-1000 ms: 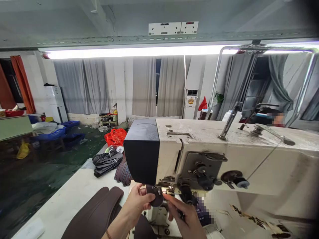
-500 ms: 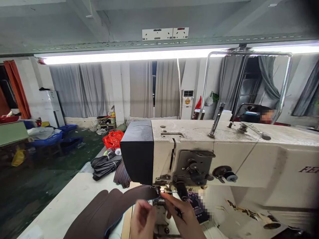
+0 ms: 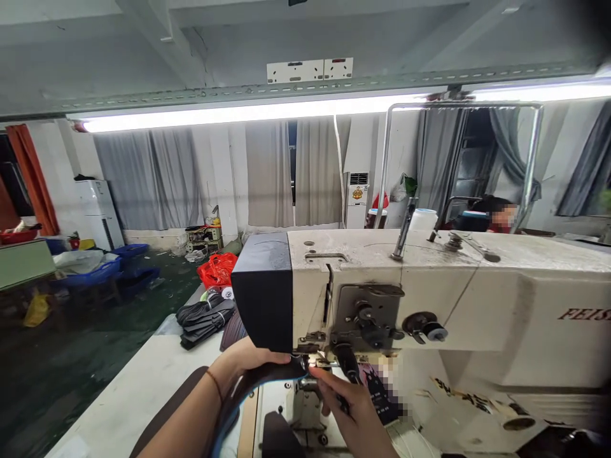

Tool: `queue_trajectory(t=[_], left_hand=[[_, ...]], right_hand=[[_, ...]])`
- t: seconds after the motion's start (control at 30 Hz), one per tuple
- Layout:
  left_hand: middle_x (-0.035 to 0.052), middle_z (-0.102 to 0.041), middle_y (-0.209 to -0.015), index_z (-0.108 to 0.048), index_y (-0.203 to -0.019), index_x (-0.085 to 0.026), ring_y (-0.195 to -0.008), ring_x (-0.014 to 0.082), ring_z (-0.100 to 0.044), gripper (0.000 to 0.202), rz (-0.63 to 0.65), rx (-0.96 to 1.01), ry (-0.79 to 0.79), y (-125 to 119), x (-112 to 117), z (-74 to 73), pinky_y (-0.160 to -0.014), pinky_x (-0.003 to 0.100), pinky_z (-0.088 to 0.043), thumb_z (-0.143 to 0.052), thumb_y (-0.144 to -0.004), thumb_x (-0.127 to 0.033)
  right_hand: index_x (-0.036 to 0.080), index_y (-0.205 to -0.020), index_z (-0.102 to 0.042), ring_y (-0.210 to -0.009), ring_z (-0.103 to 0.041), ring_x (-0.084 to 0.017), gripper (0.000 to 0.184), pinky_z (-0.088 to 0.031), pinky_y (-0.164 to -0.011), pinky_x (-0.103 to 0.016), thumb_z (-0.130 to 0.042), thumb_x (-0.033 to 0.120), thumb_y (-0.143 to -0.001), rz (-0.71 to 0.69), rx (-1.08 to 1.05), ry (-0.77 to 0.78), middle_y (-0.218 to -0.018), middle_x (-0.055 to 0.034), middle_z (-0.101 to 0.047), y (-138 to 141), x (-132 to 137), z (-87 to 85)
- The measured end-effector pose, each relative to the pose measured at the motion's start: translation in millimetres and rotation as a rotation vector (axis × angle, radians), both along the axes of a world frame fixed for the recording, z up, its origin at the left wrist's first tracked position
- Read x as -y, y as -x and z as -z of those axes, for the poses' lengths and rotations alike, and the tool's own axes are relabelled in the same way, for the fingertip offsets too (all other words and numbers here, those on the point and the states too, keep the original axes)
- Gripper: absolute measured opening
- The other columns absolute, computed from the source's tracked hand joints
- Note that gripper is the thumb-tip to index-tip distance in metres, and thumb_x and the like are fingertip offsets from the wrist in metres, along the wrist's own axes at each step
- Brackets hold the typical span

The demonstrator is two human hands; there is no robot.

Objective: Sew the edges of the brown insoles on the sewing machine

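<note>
A dark brown, flat piece of material with a blue edge (image 3: 260, 376) runs up to the needle area of a white sewing machine (image 3: 429, 305). My left hand (image 3: 251, 357) is closed on it, the thumb or fingers on top close to the presser foot. Facing it from the right, my right hand (image 3: 348, 404) has its index fingertip by the material's end at the foot. The other fingers are curled, and a small dark object shows among them, too hidden to name. More brown material (image 3: 167, 413) hangs left behind my left forearm.
Bundled black strips (image 3: 205, 321) and a red plastic bag (image 3: 217, 270) lie on the white table (image 3: 119, 381) behind the machine's dark end cover (image 3: 262, 292). A metal frame (image 3: 386, 165) rises above the machine. Another person (image 3: 491, 213) is partly visible behind it.
My left hand has moved from in front of the machine onto the brown material, left of the foot. The right hand stays nearly in place. The view has shifted slightly.
</note>
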State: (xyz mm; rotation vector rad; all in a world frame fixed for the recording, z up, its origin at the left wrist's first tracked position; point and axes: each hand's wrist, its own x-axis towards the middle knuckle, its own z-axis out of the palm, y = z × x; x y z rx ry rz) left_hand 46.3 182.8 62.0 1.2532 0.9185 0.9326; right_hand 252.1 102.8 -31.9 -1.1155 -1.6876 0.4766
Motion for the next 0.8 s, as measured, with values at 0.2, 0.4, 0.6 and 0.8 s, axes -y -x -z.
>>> queue_trajectory(t=[0.2, 0.4, 0.6, 0.8], left_hand=[[-0.0004, -0.068, -0.058, -0.066, -0.064, -0.017, -0.053, 0.0155, -0.059, 0.022, 0.084, -0.063, 0.120, -1, 24, 26.8, -0.052, 0.023, -0.042, -0.082, -0.054, -0.028], [-0.0060, -0.057, -0.057, -0.048, -0.068, -0.020, -0.052, 0.0094, -0.049, 0.040, -0.040, 0.084, 0.149, -17, 46, 54.1, -0.051, 0.020, -0.037, -0.077, -0.061, -0.046], [-0.0060, -0.056, -0.058, -0.047, -0.068, -0.020, -0.054, 0.0100, -0.050, 0.046, -0.152, 0.161, 0.135, -29, 57, 62.4, -0.052, 0.020, -0.038, -0.079, -0.059, -0.052], [0.0014, -0.069, -0.069, -0.051, -0.081, -0.019, -0.059, 0.0154, -0.061, 0.053, -0.062, 0.306, 0.206, -28, 68, 72.0, -0.061, 0.028, -0.049, -0.083, -0.056, -0.053]], right_hand=[[0.020, -0.117, -0.070, -0.051, -0.057, -0.012, 0.043, -0.051, -0.060, -0.021, -0.047, 0.048, -0.094, 0.053, -0.064, -0.004, -0.053, 0.0013, -0.060, 0, -1, 5.8], [0.024, -0.113, -0.072, -0.049, -0.057, -0.012, 0.038, -0.050, -0.056, -0.019, -0.052, 0.049, -0.092, 0.090, -0.083, 0.012, -0.052, 0.0022, -0.061, 1, -1, 7.8], [0.028, -0.112, -0.073, -0.050, -0.060, -0.013, 0.038, -0.049, -0.054, -0.017, -0.051, 0.051, -0.091, 0.114, -0.058, 0.007, -0.051, 0.0024, -0.062, -1, -2, 8.5], [0.027, -0.114, -0.072, -0.049, -0.059, -0.014, 0.039, -0.048, -0.053, -0.019, -0.049, 0.049, -0.093, 0.109, 0.009, 0.031, -0.052, 0.0013, -0.064, -4, -3, 12.4]])
